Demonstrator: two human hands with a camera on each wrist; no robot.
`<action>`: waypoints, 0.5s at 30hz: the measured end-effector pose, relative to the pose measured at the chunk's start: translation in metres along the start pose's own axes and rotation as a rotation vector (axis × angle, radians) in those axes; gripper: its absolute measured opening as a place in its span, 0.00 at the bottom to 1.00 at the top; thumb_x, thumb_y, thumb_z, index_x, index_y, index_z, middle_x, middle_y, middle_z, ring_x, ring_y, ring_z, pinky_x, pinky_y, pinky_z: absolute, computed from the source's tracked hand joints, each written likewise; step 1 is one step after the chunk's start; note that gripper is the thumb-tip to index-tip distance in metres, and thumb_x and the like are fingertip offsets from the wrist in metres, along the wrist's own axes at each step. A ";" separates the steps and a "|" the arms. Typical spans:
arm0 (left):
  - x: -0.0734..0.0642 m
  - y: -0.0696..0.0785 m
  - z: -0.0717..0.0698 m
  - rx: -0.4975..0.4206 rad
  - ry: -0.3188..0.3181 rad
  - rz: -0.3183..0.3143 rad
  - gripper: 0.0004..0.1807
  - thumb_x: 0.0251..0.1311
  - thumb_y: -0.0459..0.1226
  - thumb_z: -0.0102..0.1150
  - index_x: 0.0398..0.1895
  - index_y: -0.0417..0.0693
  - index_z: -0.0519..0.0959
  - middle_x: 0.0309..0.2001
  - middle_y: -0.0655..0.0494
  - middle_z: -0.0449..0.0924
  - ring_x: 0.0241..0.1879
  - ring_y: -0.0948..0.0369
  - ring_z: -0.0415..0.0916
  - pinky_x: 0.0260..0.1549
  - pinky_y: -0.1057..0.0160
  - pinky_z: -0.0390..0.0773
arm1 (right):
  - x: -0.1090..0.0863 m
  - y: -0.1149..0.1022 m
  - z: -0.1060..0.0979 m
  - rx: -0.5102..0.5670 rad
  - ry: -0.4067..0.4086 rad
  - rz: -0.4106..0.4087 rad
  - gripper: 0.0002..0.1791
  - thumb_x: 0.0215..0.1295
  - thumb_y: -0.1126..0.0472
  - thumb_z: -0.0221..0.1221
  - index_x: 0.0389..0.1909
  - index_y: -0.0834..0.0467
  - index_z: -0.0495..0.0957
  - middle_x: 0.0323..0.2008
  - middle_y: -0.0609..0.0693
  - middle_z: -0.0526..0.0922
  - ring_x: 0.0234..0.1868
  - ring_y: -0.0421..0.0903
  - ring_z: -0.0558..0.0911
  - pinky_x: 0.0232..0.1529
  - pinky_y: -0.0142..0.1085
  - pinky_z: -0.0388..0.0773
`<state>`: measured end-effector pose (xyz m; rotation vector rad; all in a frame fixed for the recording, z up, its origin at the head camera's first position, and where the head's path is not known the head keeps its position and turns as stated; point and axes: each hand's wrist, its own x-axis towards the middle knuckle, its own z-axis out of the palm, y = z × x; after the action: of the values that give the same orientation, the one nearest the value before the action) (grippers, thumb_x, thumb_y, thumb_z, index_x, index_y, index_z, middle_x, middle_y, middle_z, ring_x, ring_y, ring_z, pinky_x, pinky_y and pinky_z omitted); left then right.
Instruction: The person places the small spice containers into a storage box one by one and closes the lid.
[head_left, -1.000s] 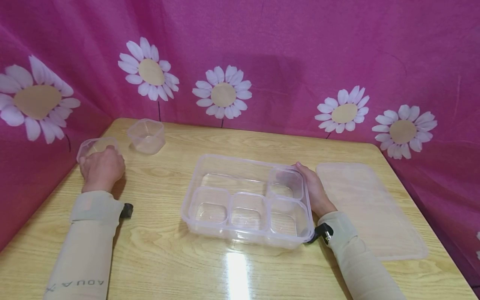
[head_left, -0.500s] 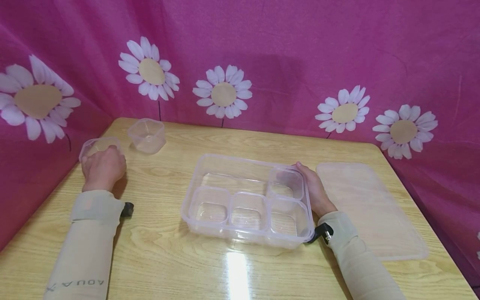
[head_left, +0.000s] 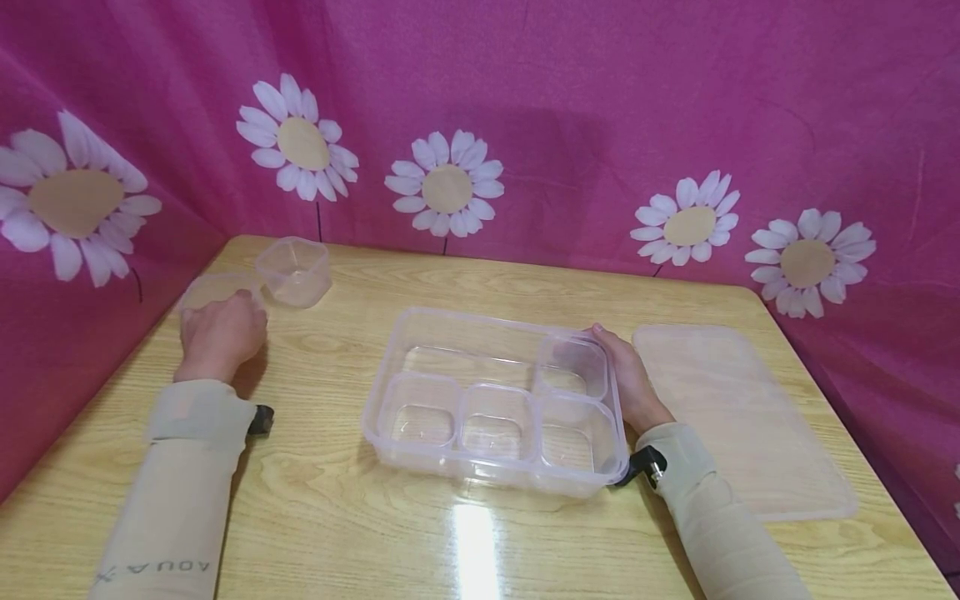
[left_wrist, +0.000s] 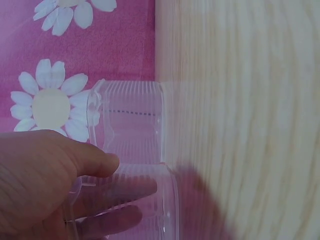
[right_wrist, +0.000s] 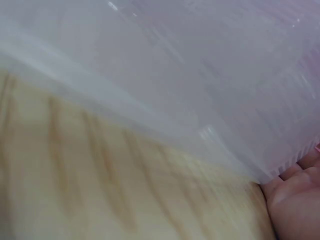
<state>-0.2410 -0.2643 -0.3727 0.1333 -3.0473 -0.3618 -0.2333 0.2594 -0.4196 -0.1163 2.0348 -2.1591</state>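
In the head view my left hand (head_left: 223, 333) grips a small clear plastic cup (head_left: 217, 285) at the table's far left. The left wrist view has the thumb (left_wrist: 102, 162) at its near wall and fingers showing through the clear plastic. A second clear cup (head_left: 294, 273) stands beside it. My right hand (head_left: 633, 383) holds the right back corner of a large clear rectangular container (head_left: 442, 321). Several small cups (head_left: 495, 425) sit inside along its front and right side; its back left part has bare floor. The right wrist view shows the fingers (right_wrist: 297, 172) at the container's lower corner.
A flat translucent lid (head_left: 738, 417) lies right of the container, partly behind the right forearm. The wood-grain table (head_left: 337, 533) meets a magenta cloth (head_left: 562, 167) with white flowers at the back and left.
My left hand has moved slightly right and back with the cup, bringing it close beside the second cup. The right hand and the large container have stayed put.
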 end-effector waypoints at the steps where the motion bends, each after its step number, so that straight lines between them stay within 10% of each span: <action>1: 0.000 0.001 0.001 -0.002 0.008 0.012 0.21 0.74 0.40 0.36 0.50 0.29 0.73 0.47 0.20 0.79 0.49 0.25 0.77 0.47 0.32 0.66 | 0.000 0.000 0.000 0.005 -0.003 0.001 0.23 0.82 0.41 0.41 0.38 0.41 0.83 0.39 0.36 0.88 0.46 0.36 0.82 0.56 0.31 0.77; 15: -0.002 0.020 0.006 -0.018 0.038 0.102 0.23 0.72 0.40 0.40 0.54 0.27 0.73 0.45 0.21 0.81 0.48 0.27 0.78 0.47 0.33 0.65 | -0.002 -0.002 0.003 0.012 0.003 0.008 0.23 0.83 0.42 0.39 0.38 0.41 0.82 0.39 0.36 0.87 0.46 0.36 0.82 0.57 0.31 0.77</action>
<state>-0.2410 -0.2437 -0.3738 -0.0167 -2.9982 -0.3753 -0.2314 0.2573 -0.4175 -0.1035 2.0201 -2.1675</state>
